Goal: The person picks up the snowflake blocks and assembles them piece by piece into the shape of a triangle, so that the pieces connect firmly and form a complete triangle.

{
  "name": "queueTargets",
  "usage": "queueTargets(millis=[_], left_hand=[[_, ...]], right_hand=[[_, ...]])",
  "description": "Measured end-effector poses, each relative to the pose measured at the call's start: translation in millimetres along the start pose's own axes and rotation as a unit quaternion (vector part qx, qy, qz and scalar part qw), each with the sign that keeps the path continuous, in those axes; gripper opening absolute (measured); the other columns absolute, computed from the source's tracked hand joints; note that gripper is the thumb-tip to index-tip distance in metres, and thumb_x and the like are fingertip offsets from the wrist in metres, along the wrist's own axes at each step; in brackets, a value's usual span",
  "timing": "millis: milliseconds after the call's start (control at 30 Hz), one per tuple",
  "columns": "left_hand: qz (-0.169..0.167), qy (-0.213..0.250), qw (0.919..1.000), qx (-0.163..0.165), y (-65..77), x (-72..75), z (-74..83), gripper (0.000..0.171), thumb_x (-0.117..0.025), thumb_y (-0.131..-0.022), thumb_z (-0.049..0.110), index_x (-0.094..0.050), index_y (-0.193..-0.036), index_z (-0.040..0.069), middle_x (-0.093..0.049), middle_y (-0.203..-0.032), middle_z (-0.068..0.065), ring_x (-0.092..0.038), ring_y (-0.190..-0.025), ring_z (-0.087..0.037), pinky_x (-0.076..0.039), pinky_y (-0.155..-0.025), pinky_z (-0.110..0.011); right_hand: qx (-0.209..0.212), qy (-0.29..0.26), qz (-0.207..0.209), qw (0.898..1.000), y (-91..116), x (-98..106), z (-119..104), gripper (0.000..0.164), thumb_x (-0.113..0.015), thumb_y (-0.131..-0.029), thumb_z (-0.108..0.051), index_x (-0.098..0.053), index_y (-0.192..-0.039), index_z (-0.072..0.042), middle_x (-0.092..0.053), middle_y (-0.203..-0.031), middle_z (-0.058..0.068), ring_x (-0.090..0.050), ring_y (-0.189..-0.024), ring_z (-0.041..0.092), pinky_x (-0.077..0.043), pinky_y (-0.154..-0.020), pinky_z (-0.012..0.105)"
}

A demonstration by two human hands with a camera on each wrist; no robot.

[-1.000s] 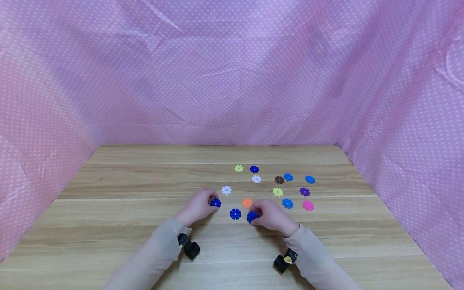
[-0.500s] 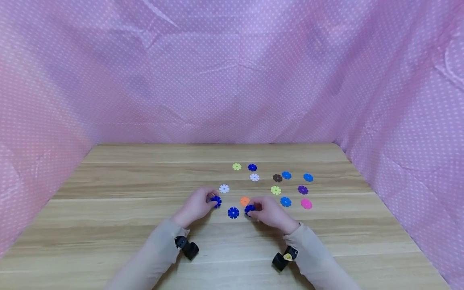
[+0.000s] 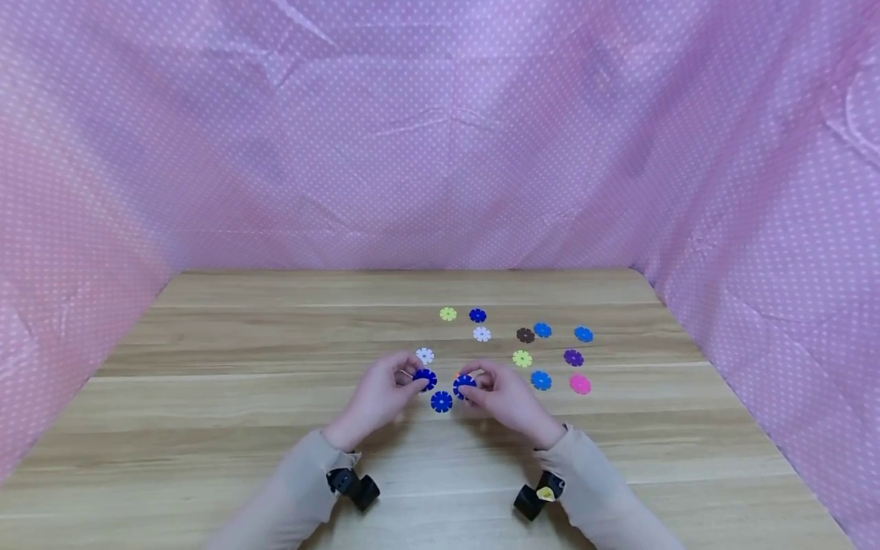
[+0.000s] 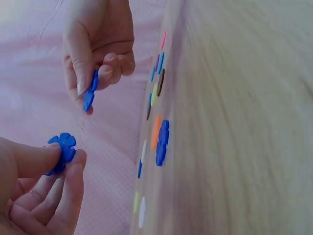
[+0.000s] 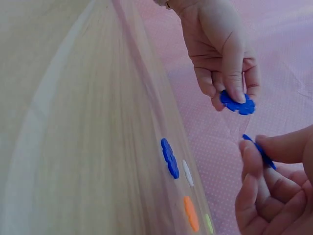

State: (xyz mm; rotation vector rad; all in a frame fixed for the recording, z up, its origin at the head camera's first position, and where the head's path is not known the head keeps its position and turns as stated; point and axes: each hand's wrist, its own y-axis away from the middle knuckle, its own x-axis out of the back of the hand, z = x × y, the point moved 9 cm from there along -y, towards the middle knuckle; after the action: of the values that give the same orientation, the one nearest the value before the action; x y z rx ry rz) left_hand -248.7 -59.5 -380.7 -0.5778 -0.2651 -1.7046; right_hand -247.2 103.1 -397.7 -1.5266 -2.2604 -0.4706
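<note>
My left hand [image 3: 376,393] pinches a dark blue notched interlocking disc [image 3: 425,379] between thumb and fingers. Another dark blue disc [image 3: 465,387] is pinched by my right hand [image 3: 514,399], facing the first across a small gap. Both wrist views show the two held discs raised off the table: the left hand's disc [image 4: 66,152] shows its face in the left wrist view, while the right hand's disc [image 5: 261,152] appears nearly edge-on in the right wrist view. On the table just below them lies a third dark blue disc [image 3: 441,402]. An orange disc [image 4: 156,132] is mostly hidden behind my right hand in the head view.
Several more discs lie flat on the wooden table [image 3: 206,428]: white [image 3: 424,356], yellow-green [image 3: 522,358], brown [image 3: 525,335], light blue [image 3: 541,380], purple [image 3: 574,357] and pink [image 3: 580,384]. A pink dotted cloth [image 3: 440,153] hangs behind and at the sides.
The hands have come closer together, each carrying its blue disc inward, the left toward the right and the right toward the left. The right hand's disc has risen and now covers most of the orange one.
</note>
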Motion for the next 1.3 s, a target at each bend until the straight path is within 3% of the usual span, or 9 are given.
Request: queueTargets(millis=[167,333,633,833,1067,1300], left_hand=[[0.016,0.004,0.9992,-0.037,4.0,2.3,13.5,0.012,-0.072,-0.081,0.002,-0.067,-0.089,0.010,-0.068,-0.082,-0.004,-0.063,-0.074,-0.010,-0.054,-0.070,-0.022],[0.039,-0.020,0.9951,-0.088,9.9,5.3,29.5,0.011,-0.073,-0.080,0.004,-0.068,-0.088,0.010,-0.071,-0.081,-0.001,-0.065,-0.073,-0.010,-0.054,-0.070,-0.023],[0.051,-0.033,0.9890,-0.135,19.9,7.2,43.8,0.012,-0.072,-0.082,0.006,-0.072,-0.093,0.010,-0.072,-0.084,0.001,-0.065,-0.075,-0.007,-0.053,-0.066,-0.021],[0.066,-0.036,0.9762,-0.203,26.3,8.9,53.2,0.013,-0.073,-0.080,0.003,-0.075,-0.091,0.009,-0.074,-0.090,-0.003,-0.067,-0.076,-0.008,-0.054,-0.065,-0.020],[0.079,-0.034,0.9621,-0.259,29.9,10.8,58.7,0.015,-0.074,-0.078,0.001,-0.075,-0.091,0.007,-0.073,-0.091,-0.008,-0.068,-0.080,-0.012,-0.055,-0.067,-0.020],[0.076,-0.039,0.9497,-0.301,33.6,12.7,66.3,0.017,-0.074,-0.076,-0.004,-0.074,-0.090,0.006,-0.073,-0.088,-0.007,-0.069,-0.077,-0.013,-0.054,-0.068,-0.017]], right_hand=[[0.003,-0.060,0.014,0.998,0.2,1.9,-3.7,0.026,-0.063,-0.090,-0.013,-0.060,-0.114,-0.003,-0.067,-0.080,0.020,-0.066,-0.073,0.029,-0.055,-0.065,0.030],[-0.005,-0.100,0.023,0.995,0.7,1.0,-9.5,0.028,-0.063,-0.091,-0.014,-0.060,-0.116,-0.001,-0.066,-0.082,0.023,-0.066,-0.076,0.033,-0.057,-0.071,0.033],[0.014,-0.097,0.025,0.995,4.5,-0.3,-22.6,0.025,-0.063,-0.091,-0.012,-0.061,-0.113,0.000,-0.066,-0.075,0.020,-0.066,-0.071,0.032,-0.056,-0.068,0.030],[0.021,-0.100,0.016,0.995,5.9,-1.5,-26.6,0.024,-0.062,-0.091,-0.010,-0.062,-0.111,0.002,-0.065,-0.073,0.021,-0.064,-0.067,0.028,-0.056,-0.065,0.032],[0.005,-0.128,0.016,0.992,6.2,-2.0,-26.6,0.020,-0.061,-0.091,-0.007,-0.058,-0.107,0.004,-0.066,-0.069,0.008,-0.063,-0.063,0.023,-0.057,-0.063,0.037],[0.017,-0.157,0.029,0.987,7.7,-0.9,-31.5,0.015,-0.060,-0.091,-0.004,-0.059,-0.103,0.007,-0.069,-0.073,0.015,-0.062,-0.059,0.017,-0.057,-0.061,0.035]])
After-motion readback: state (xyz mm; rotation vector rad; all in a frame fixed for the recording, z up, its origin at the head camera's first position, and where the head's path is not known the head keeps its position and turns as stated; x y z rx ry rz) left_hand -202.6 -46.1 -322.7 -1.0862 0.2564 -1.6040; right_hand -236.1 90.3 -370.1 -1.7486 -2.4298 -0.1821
